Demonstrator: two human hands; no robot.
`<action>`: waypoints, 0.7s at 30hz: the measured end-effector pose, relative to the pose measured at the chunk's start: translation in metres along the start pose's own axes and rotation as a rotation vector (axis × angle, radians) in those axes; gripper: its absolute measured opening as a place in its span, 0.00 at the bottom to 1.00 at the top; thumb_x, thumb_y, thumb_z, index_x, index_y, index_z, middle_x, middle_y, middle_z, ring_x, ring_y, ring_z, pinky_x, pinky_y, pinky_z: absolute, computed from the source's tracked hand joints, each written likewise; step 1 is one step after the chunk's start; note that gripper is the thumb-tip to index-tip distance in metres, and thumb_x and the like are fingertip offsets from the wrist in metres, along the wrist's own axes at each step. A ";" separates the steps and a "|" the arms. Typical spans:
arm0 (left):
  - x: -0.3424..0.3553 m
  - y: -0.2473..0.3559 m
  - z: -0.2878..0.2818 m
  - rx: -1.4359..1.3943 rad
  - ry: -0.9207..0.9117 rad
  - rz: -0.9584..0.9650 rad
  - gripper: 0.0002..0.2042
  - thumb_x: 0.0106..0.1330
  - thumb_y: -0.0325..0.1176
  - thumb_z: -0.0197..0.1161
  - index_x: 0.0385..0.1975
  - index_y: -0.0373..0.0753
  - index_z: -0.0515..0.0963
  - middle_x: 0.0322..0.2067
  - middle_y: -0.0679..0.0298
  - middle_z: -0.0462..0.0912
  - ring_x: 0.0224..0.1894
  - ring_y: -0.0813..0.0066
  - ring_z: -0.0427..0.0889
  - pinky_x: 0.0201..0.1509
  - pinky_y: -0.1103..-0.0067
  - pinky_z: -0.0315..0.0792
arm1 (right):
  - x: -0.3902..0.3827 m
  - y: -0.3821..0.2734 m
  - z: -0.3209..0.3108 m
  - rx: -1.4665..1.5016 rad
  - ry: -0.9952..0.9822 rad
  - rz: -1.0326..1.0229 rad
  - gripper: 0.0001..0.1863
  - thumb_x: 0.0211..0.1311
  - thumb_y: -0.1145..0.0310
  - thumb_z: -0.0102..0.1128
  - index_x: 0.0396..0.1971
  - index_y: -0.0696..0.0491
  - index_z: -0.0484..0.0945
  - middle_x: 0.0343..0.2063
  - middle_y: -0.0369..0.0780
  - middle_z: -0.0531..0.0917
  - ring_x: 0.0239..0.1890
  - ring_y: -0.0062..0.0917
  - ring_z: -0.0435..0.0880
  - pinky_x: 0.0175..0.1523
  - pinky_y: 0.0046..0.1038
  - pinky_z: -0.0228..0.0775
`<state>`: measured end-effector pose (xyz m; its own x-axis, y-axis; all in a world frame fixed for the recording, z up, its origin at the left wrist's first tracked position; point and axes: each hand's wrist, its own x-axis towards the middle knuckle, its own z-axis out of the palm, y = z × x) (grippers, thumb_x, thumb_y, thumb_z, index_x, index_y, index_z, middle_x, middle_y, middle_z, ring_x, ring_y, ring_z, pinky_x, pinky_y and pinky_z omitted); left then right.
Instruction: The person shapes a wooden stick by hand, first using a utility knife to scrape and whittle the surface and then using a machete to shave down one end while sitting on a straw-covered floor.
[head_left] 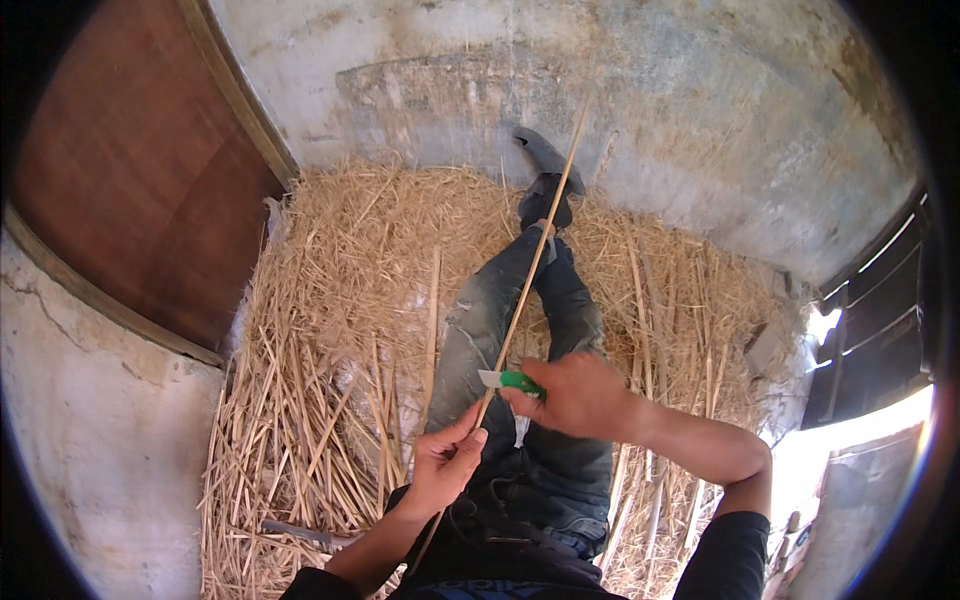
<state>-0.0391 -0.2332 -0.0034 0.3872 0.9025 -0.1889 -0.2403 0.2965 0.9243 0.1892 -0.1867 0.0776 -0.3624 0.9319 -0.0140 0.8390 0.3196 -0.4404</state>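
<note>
Head view: my left hand [445, 462] pinches a long thin reed [527, 280], its lower end hidden beneath that hand, pointing up-right over my legs and straw [330, 340]; my right hand [575, 395] clasps a green-handled knife [510, 380], blade touching it.

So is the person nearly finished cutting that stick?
Hard to say. In hand: the left hand grips a long thin stick and the right hand holds a green knife with its blade against it. Possibly done: some stalks lie in a rough bundle on the left. Left: loose straw all around the legs.
</note>
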 end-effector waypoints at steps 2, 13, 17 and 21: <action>0.000 0.001 0.001 0.146 0.042 0.039 0.21 0.75 0.29 0.56 0.67 0.38 0.69 0.16 0.76 0.63 0.14 0.90 0.59 0.16 0.87 0.56 | 0.011 0.015 0.001 0.050 0.037 0.035 0.23 0.67 0.44 0.56 0.35 0.51 0.80 0.19 0.49 0.83 0.25 0.50 0.84 0.34 0.48 0.77; -0.011 0.002 -0.003 0.129 0.112 0.043 0.21 0.74 0.29 0.60 0.66 0.40 0.72 0.19 0.79 0.67 0.19 0.93 0.61 0.21 0.88 0.55 | 0.012 0.015 -0.003 0.006 0.074 -0.010 0.23 0.69 0.46 0.55 0.31 0.54 0.78 0.18 0.50 0.81 0.23 0.50 0.83 0.28 0.49 0.75; -0.007 -0.005 -0.003 0.185 0.121 0.112 0.21 0.73 0.27 0.61 0.65 0.37 0.72 0.21 0.80 0.67 0.22 0.93 0.60 0.25 0.89 0.56 | 0.012 0.015 0.007 -0.012 0.084 -0.157 0.23 0.70 0.47 0.54 0.29 0.54 0.77 0.16 0.50 0.80 0.23 0.49 0.83 0.26 0.48 0.74; -0.012 -0.005 -0.001 0.230 0.118 0.119 0.21 0.72 0.25 0.61 0.65 0.35 0.72 0.22 0.80 0.66 0.24 0.93 0.59 0.26 0.89 0.55 | 0.027 0.030 -0.010 -0.054 0.254 0.065 0.22 0.71 0.47 0.54 0.31 0.53 0.79 0.17 0.51 0.80 0.24 0.49 0.83 0.28 0.46 0.76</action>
<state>-0.0434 -0.2448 -0.0058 0.2591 0.9607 -0.0996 -0.0640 0.1200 0.9907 0.2086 -0.1507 0.0732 -0.1991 0.9617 0.1882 0.8801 0.2600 -0.3974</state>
